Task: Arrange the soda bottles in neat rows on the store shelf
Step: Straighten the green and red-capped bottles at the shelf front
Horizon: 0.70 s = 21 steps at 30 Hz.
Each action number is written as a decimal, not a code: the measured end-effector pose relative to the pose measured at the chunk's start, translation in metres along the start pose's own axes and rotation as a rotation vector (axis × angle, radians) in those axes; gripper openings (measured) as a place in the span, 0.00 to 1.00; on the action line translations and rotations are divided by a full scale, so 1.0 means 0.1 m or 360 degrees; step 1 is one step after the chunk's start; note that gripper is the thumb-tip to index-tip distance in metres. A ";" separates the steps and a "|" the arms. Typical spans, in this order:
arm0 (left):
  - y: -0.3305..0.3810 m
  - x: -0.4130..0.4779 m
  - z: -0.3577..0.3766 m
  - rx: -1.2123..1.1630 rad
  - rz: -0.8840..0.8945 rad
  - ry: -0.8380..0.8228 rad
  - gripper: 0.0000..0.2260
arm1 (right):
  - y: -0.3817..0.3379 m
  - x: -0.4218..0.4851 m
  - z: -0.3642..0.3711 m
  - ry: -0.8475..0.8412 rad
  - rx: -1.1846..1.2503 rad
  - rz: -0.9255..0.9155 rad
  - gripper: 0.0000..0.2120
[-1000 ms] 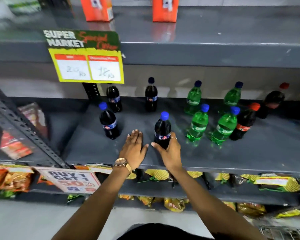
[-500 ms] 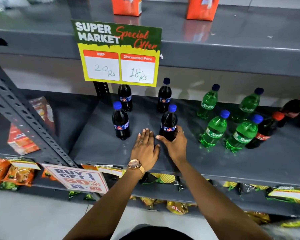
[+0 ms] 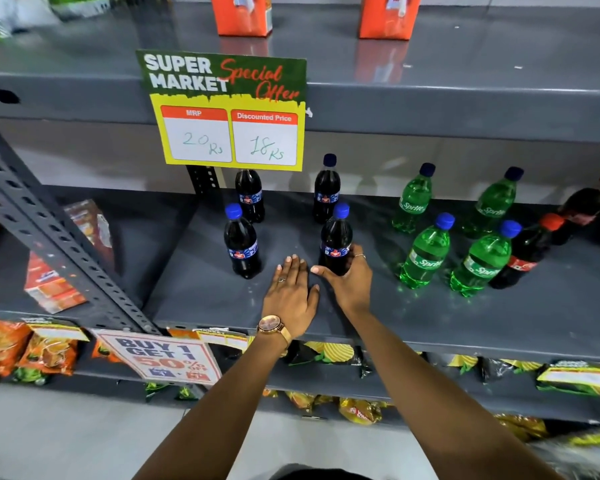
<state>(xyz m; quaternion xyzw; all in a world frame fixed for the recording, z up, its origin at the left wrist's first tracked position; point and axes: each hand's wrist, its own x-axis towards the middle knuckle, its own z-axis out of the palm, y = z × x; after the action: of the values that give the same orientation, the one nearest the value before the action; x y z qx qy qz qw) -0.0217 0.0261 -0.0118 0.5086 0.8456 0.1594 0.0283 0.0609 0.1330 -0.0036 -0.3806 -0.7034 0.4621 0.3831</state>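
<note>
Several soda bottles stand on the grey shelf [image 3: 378,317]. My right hand [image 3: 349,284] grips the base of a dark cola bottle with a blue cap [image 3: 336,237]. My left hand [image 3: 290,294] lies flat on the shelf beside it, fingers together, holding nothing. Another dark bottle [image 3: 241,242] stands to the left, with two more dark bottles [image 3: 250,195] [image 3: 326,190] behind. Green Sprite bottles [image 3: 426,252] [image 3: 482,261] [image 3: 414,199] [image 3: 492,202] stand in two rows at the right. Two red-capped cola bottles [image 3: 523,258] [image 3: 584,206] stand at the far right.
A yellow price sign [image 3: 231,129] hangs from the upper shelf edge, over the back left bottle's top. A perforated grey strut [image 3: 59,244] slants at the left. Orange cartons [image 3: 241,13] stand on the top shelf. Snack packets [image 3: 25,348] fill the lower shelf.
My right hand has pushed the blue-capped dark bottle back from the shelf's front edge, level with the left dark bottle. My left hand stayed flat on the shelf beside it.
</note>
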 end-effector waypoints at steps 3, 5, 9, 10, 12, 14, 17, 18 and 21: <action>0.01 -0.01 -0.01 -0.0004 -0.0003 -0.0019 0.27 | -0.04 -0.01 -0.02 -0.0025 0.0021 0.0019 0.32; 0.02 0.00 -0.03 -0.0024 -0.0033 -0.0019 0.27 | -0.08 -0.05 -0.06 -0.0062 0.0085 0.0028 0.36; 0.19 -0.21 -0.07 -0.0269 -0.0156 0.0189 0.24 | -0.03 -0.29 -0.36 -0.0030 0.0262 0.0144 0.34; 0.26 -0.33 -0.06 -0.0305 -0.0096 0.0298 0.21 | 0.02 -0.39 -0.47 0.0034 0.0318 0.0149 0.27; 0.53 -0.52 -0.01 -0.0398 0.0103 0.0431 0.16 | 0.13 -0.56 -0.76 0.0285 0.0451 0.0124 0.13; 0.90 -0.62 0.07 -0.0524 0.0268 0.0374 0.15 | 0.25 -0.66 -1.11 0.0613 0.0539 0.0110 0.08; 1.57 -0.56 0.22 -0.0803 0.0337 0.0051 0.22 | 0.44 -0.61 -1.75 0.0972 0.0484 0.0115 0.11; 1.76 -0.50 0.28 -0.0916 0.0305 -0.0031 0.25 | 0.50 -0.55 -1.92 0.1004 0.0418 0.0161 0.15; 2.42 -0.24 0.46 -0.1215 0.0053 -0.0140 0.32 | 0.75 -0.22 -2.54 0.0820 0.0210 0.0338 0.31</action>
<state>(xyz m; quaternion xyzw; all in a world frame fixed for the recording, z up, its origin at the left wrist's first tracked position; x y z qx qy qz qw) 0.2058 0.1214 0.0137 0.4814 0.7151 0.4413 0.2494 0.3100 0.2262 -0.0073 -0.5314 -0.5075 0.4324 0.5226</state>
